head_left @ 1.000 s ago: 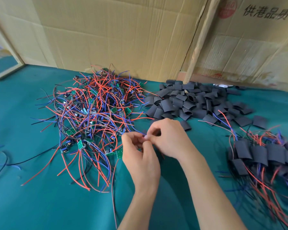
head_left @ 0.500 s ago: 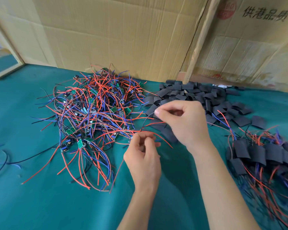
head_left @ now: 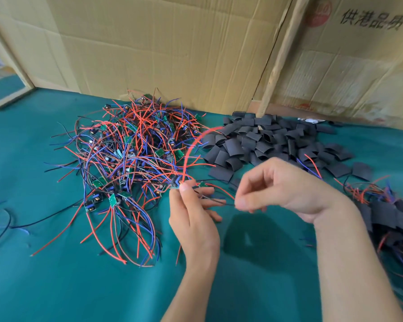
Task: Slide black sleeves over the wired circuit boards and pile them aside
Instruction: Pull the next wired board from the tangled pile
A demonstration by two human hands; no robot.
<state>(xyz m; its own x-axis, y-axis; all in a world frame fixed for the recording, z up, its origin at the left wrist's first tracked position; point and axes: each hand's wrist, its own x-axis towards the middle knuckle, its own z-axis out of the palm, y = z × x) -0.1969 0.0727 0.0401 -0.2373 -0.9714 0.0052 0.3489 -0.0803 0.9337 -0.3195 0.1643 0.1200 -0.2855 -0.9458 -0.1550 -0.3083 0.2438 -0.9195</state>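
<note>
Hands meet over the green-covered table (head_left: 56,287), just near of the supplies. The left hand (head_left: 193,226) pinches a small wired circuit board (head_left: 176,183) between thumb and curled fingers (head_left: 184,189), holding it up off the cloth; a red wire (head_left: 191,149) from that board arcs up and away toward the far right, blurred along its length. The right hand (head_left: 282,189) sits just right of the left, its thumb and forefinger closed together on a thin dark wire (head_left: 216,202) that runs back to the board, the other fingers loosely curled. To the far left of the hands lies a large tangled heap of unsleeved boards (head_left: 130,154) with red, blue and black leads spilling toward the near edge. Beyond the right hand spreads a pile of black sleeves (head_left: 265,142), flat short tubes lying loose on the cloth. At the right edge rests the finished pile of sleeved boards (head_left: 386,214), wires trailing out of it. Cardboard sheets (head_left: 161,47) stand upright along the far side of the table, with a wooden strip (head_left: 279,56) leaning between them.
</note>
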